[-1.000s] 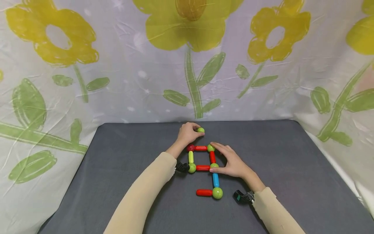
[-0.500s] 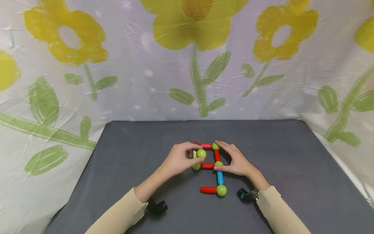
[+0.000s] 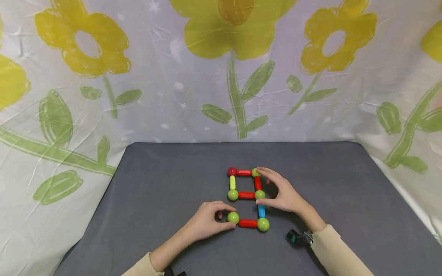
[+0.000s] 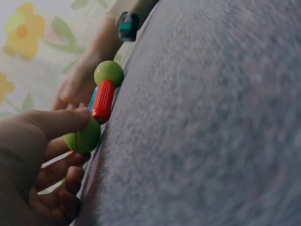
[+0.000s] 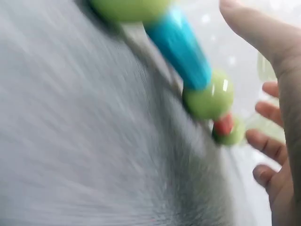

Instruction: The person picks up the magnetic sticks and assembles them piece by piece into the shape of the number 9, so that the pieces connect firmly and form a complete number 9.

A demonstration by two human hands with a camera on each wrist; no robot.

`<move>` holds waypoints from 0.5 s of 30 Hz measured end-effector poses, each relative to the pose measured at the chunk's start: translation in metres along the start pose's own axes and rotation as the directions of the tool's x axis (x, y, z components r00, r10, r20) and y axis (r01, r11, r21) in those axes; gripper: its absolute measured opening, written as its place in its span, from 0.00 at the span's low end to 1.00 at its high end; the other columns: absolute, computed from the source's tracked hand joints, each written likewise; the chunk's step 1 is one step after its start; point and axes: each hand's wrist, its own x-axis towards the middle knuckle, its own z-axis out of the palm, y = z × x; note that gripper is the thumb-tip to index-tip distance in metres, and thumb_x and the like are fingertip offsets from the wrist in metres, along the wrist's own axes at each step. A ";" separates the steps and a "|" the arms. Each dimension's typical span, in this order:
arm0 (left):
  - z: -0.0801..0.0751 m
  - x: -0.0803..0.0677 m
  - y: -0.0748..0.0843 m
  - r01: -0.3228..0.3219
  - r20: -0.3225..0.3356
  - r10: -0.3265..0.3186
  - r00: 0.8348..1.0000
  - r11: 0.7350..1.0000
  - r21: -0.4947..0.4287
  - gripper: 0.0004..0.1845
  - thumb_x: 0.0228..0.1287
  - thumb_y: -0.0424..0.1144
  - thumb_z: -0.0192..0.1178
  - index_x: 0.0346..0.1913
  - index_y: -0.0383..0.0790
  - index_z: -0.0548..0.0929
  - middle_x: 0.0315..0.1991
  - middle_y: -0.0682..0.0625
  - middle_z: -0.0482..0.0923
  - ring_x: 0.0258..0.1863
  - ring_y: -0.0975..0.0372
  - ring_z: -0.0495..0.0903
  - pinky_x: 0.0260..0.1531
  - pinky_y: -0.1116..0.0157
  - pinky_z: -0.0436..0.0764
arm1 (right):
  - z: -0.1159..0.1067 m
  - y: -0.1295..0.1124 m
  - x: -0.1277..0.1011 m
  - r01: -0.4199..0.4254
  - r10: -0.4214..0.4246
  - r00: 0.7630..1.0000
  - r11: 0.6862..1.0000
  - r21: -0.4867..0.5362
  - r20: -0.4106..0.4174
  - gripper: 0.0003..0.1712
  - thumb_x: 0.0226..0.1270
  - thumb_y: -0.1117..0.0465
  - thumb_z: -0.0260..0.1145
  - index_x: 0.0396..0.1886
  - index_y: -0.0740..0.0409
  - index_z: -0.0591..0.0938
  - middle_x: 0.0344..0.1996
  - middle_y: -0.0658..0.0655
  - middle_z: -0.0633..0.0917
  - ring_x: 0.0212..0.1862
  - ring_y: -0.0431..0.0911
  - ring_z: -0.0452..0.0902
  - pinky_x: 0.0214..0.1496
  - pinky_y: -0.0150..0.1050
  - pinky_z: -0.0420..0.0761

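My left hand (image 3: 206,221) pinches a green ball (image 3: 233,218) between thumb and fingers, by the free end of a red rod (image 3: 248,223). In the left wrist view that ball (image 4: 83,136) is at the rod's tip; whether they touch I cannot tell. The rod's other end joins a green ball (image 3: 263,224), from which a blue rod (image 3: 261,211) runs to the square's near right ball (image 3: 260,195). My right hand (image 3: 284,193) spreads beside the square's right side, fingers relaxed. In the right wrist view its thumb (image 5: 254,28) is apart from the balls.
The square beyond has a dark red ball (image 3: 232,172), a yellow-green rod (image 3: 232,183), more red rods (image 3: 246,195) and green balls (image 3: 233,195). All lie on a dark grey table (image 3: 165,180). A flower-printed cloth (image 3: 155,76) hangs behind and at the sides.
My left hand has carried the green ball from beyond the square, back over its left side, to the near red rod's free end. The right hand has shifted slightly, away from the pieces.
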 end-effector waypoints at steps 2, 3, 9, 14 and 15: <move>0.002 -0.001 -0.003 -0.005 0.004 0.005 1.000 1.000 -0.011 0.18 0.61 0.46 0.80 0.54 0.50 0.92 0.42 0.63 0.85 0.32 0.68 0.75 0.33 0.70 0.76 | 0.000 -0.011 -0.007 0.072 -0.072 0.997 0.997 0.030 -0.020 0.45 0.55 0.54 0.87 0.72 0.59 0.79 0.69 0.58 0.79 0.42 0.48 0.77 0.45 0.44 0.79; 0.003 -0.001 -0.003 -0.008 0.005 0.008 1.000 1.000 -0.016 0.18 0.61 0.46 0.80 0.54 0.51 0.92 0.43 0.63 0.85 0.32 0.68 0.75 0.33 0.70 0.76 | 0.000 -0.016 -0.011 0.107 -0.106 0.994 0.993 0.049 -0.022 0.41 0.55 0.55 0.87 0.68 0.59 0.81 0.66 0.56 0.81 0.38 0.48 0.76 0.41 0.41 0.78; 0.004 -0.002 -0.007 -0.009 -0.008 0.009 1.000 0.999 -0.033 0.18 0.62 0.47 0.80 0.53 0.52 0.92 0.44 0.64 0.85 0.33 0.68 0.75 0.35 0.70 0.77 | 0.011 -0.038 -0.034 0.200 -0.213 0.972 0.972 0.126 0.097 0.23 0.59 0.52 0.85 0.52 0.51 0.89 0.50 0.46 0.88 0.27 0.37 0.72 0.28 0.25 0.71; 0.005 0.000 -0.008 -0.014 -0.011 0.014 1.000 0.999 -0.033 0.18 0.62 0.47 0.80 0.53 0.52 0.92 0.43 0.64 0.85 0.32 0.68 0.75 0.35 0.70 0.77 | 0.025 -0.037 -0.042 0.213 -0.227 0.965 0.970 0.114 0.132 0.17 0.60 0.53 0.84 0.48 0.46 0.90 0.45 0.43 0.89 0.40 0.32 0.81 0.38 0.23 0.78; 0.005 0.000 -0.008 -0.019 -0.011 0.019 1.000 0.999 -0.032 0.18 0.62 0.47 0.80 0.54 0.52 0.92 0.43 0.64 0.85 0.32 0.68 0.75 0.35 0.70 0.77 | 0.027 -0.036 -0.043 0.215 -0.229 0.965 0.970 0.115 0.126 0.16 0.61 0.54 0.84 0.48 0.45 0.90 0.45 0.43 0.89 0.40 0.32 0.82 0.40 0.24 0.79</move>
